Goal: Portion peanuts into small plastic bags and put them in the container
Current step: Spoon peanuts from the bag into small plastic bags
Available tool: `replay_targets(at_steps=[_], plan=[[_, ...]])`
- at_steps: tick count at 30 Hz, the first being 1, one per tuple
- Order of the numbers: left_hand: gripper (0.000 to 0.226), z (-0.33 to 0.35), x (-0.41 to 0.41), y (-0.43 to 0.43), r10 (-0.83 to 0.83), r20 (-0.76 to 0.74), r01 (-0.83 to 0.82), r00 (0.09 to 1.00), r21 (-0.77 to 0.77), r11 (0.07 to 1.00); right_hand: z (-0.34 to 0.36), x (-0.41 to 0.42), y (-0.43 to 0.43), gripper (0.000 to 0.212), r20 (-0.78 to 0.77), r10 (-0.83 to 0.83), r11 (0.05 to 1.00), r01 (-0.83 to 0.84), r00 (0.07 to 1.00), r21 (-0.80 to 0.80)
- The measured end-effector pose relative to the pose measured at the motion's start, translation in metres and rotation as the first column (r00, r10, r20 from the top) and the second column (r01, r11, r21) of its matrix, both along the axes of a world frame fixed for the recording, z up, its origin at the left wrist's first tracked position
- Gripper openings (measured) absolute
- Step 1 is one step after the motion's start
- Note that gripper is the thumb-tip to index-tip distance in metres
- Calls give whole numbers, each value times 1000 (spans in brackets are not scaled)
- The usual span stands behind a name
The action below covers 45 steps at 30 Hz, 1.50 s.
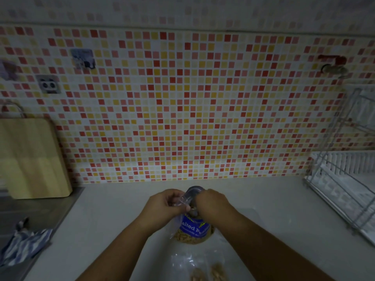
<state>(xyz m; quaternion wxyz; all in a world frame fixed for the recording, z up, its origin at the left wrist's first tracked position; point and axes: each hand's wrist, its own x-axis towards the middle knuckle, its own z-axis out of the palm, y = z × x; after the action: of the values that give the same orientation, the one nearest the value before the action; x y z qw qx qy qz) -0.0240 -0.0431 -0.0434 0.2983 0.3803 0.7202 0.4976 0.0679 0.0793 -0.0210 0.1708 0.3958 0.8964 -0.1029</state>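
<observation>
While both hands, left [162, 203] and right [213, 201], pinch a small bag [185, 200] above the peanut pack [194, 228], a slip could scatter nuts across the table [121, 209].

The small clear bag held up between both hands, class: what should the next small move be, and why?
Probably spread the small clear bag's mouth open. The left hand and right hand pinch its top just above the blue salted-peanut packet, and the bag looks empty, so it must open before peanuts go in. Filled portions already lie nearer the camera.

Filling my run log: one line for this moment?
left hand and right hand: holding small plastic bag | peanut bag: upright below | stage: portioning
</observation>
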Motion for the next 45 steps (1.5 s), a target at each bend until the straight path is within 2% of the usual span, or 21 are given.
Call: replay_targets(at_steps=[2,6,9,12,14,16,19,21,24,27,35,37,39,41,43,45], plan=[[31,0,0,0,2,2,-2,1000,4,1000,-5,-4,-2,45,12,-119,991,119,993,-57],[28,-1,1,0,13,2,-13,1000,15,1000,-18,-8,-7,44,-83,-130,991,128,988,-24],[29,-1,1,1,8,4,-8,1000,8,1000,-15,-4,-6,52,-89,-191,981,189,978,-33],[27,0,-1,1,-4,10,4,1000,-4,1000,-12,3,5,26,-223,-296,955,291,929,-55],[25,1,-2,0,1,15,-1,1000,3,1000,-13,7,13,11,-258,-358,934,345,898,-95],[23,4,-4,0,39,19,-39,999,28,999,-16,11,23,19,-246,-404,915,382,881,-131],[26,8,-10,0,93,3,-93,996,61,994,-12,17,35,17,-157,-336,937,314,929,-152],[34,10,-13,1,114,-44,-112,993,48,993,0,22,38,14,26,-224,965,226,974,-137],[44,14,-16,2,120,-163,-120,979,9,993,11,25,43,33,134,-147,978,164,980,-131],[49,18,-15,4,93,-276,-103,957,-22,994,15,30,45,40,215,-141,975,173,966,-138],[57,26,-4,13,-39,-497,-20,867,-113,993,41,39,56,38,206,-139,985,157,969,-73],[56,27,0,17,-56,-521,-11,852,-124,992,49,39,54,38,199,-87,996,92,976,-20],[56,30,6,21,-64,-532,-2,844,-123,992,54,37,50,39,165,-24,999,20,986,26],[56,31,12,27,-66,-537,0,841,-122,993,51,37,44,38,54,6,995,-12,999,104],[51,31,17,32,-58,-515,2,855,-109,994,46,39,36,32,-113,36,989,-19,993,147],[44,28,21,37,-28,-454,-5,891,-72,997,45,44,23,26,-354,47,989,6,934,148]])
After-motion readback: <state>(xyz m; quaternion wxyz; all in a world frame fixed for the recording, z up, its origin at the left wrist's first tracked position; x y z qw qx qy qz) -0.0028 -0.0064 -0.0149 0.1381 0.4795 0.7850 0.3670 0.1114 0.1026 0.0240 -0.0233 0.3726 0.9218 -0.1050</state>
